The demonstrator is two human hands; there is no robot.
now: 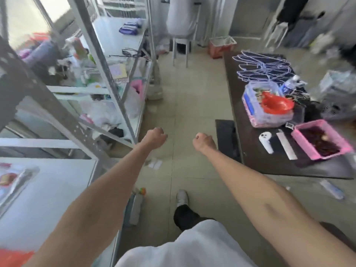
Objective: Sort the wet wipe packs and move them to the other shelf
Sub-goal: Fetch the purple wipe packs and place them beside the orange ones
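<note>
— So, where are the hands?
— Left hand [155, 137] and right hand [204, 142] are curled into loose fists over the floor, holding nothing.
— And the wipes?
— Purple wipe packs [129, 27] lie on the far shelf [115, 38], blurred.

pink tray [321, 140], red bowl [277, 105], hangers [260, 64]

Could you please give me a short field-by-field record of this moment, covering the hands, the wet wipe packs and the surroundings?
left hand: closed in a loose fist, holding nothing, over the floor
right hand: closed in a loose fist, holding nothing
wet wipe packs: purple, lying together on the far white shelf, out of both hands' reach
dark table: on the right, with a pink tray and a red bowl
image quality: motion-blurred
</note>
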